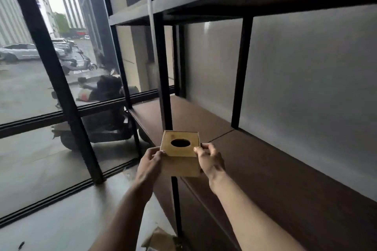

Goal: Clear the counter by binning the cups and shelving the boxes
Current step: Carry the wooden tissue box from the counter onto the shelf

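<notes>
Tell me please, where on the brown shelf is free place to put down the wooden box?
Both hands, left hand and right hand, hold the wooden box at the shelf board's front edge. The board is bare from the front post to the rear post and rightward along the grey wall. Nothing crowds it.

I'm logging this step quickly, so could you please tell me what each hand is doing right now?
Left hand: closed on the left side of the wooden box.
Right hand: closed on the box's right side, sharing the grip.

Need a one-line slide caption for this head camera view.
Both hands, left hand and right hand, hold a wooden box with an oval top hole at the front edge of a dark shelf.
</notes>
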Tool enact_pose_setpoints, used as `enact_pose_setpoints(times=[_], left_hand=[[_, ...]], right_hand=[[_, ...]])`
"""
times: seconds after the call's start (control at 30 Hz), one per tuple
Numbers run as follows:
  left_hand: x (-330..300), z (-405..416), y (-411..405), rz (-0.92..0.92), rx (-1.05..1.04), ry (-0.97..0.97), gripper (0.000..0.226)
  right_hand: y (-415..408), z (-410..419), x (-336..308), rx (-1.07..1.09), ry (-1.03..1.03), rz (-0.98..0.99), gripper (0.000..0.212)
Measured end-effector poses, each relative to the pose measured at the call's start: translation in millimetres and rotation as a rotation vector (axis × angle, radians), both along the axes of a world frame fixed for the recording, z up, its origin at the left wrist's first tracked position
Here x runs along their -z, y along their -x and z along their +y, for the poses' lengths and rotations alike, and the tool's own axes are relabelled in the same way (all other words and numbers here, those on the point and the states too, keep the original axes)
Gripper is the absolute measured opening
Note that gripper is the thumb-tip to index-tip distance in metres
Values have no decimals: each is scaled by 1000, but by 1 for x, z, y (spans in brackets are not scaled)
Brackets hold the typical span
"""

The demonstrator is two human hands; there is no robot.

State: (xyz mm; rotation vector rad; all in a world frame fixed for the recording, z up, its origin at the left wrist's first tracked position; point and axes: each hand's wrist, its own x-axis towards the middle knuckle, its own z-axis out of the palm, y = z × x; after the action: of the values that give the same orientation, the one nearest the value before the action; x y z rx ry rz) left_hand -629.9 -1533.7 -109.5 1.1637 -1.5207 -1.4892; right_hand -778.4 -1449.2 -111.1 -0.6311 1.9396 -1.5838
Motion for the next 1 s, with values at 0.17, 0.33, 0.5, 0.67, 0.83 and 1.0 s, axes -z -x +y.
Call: enact_pose_setpoints(times=[0.17,0.33,0.5,0.67,0.83,1.0], left_hand=[[4,-62,65,-101,244,6,23],[43,-76,149,-179,485,-17,16],[87,-45,200,-253,673,-89,19],[126,-22,220,-304,762,-123,27],[158,-22,220,-352,814,-141,33],[183,-30,221,-382,907,-86,31]], right_hand=[[42,-28,4,225,-38,-38,18],[91,-3,32,456,-99,-86,25],[115,41,72,596,-144,-214,24],[118,71,104,630,-216,-255,24],[112,74,132,659,-359,-200,29],[108,66,153,665,-435,-198,27]])
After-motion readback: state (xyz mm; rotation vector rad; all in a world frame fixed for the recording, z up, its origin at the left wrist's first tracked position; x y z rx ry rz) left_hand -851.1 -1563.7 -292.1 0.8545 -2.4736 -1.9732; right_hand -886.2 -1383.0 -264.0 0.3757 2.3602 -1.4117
